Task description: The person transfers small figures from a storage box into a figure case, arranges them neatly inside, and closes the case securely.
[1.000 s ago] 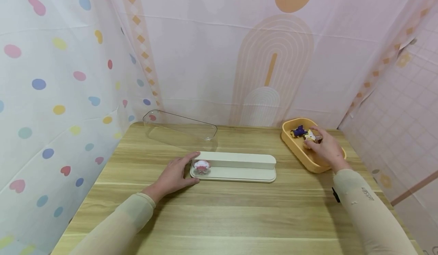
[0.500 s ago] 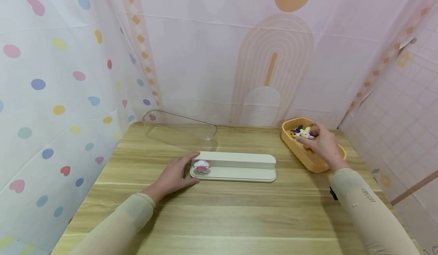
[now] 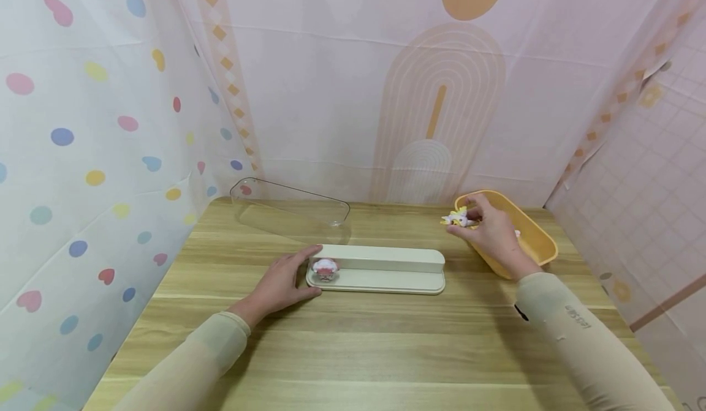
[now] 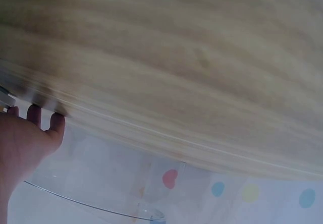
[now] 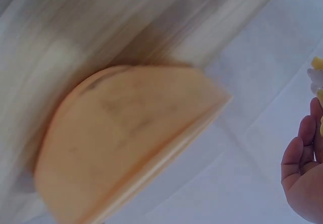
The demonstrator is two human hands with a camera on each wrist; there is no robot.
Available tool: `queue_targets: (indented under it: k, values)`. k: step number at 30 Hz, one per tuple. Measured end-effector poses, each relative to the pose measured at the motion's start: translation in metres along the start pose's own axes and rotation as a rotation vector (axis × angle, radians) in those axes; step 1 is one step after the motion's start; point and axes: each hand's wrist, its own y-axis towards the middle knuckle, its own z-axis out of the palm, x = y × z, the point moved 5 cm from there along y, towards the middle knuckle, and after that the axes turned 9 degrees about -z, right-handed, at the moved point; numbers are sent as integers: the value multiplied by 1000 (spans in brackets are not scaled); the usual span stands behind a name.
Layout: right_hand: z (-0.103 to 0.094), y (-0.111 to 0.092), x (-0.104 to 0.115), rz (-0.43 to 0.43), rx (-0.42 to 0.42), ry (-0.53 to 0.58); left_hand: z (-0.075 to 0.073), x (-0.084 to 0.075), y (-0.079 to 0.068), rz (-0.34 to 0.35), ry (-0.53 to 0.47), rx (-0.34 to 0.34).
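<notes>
A cream stepped display base [image 3: 380,279] lies on the table, and a small pink-and-white figurine [image 3: 325,269] stands at its left end. My left hand [image 3: 280,281] grips that end, thumb at the front edge and index finger at the back. In the left wrist view, the left hand [image 4: 30,138] shows only partly, its fingertips near the table. My right hand [image 3: 493,233] pinches a white-and-yellow figurine [image 3: 456,217] between thumb and fingers, above the left rim of a yellow tray [image 3: 543,248]. The right wrist view cuts off most of this figurine [image 5: 316,75].
A clear plastic cover [image 3: 289,212] stands at the back left of the wooden table [image 3: 353,350]. Patterned curtains [image 3: 325,92] hang close behind the table and along both sides. Inside the yellow tray, a small white item [image 3: 517,233] shows beside the right hand.
My right hand has lifted the white-and-yellow figurine out of the yellow tray and carried it left to the rim. The left hand and the base have stayed in place.
</notes>
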Motion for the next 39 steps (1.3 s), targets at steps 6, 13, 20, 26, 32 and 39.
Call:
queue_targets:
  k: [6,13,20,26,32,39]
  values:
    - [13,4,31,-93,33,27,0,0,0,-2,1,0]
    - [28,5,66,-266,45,-35,0,0,1,2,-3,0]
    - [52,8,96,-350,107,-42,0,0,3,-2,-7,0]
    - [78,8,124,-491,142,-137,0,2,3,-6,-3,2]
    - [104,2,150,-589,175,-228,1,4,2,-6,2,0]
    - [130,-6,172,-759,127,-388,0,3,4,5,5,-7]
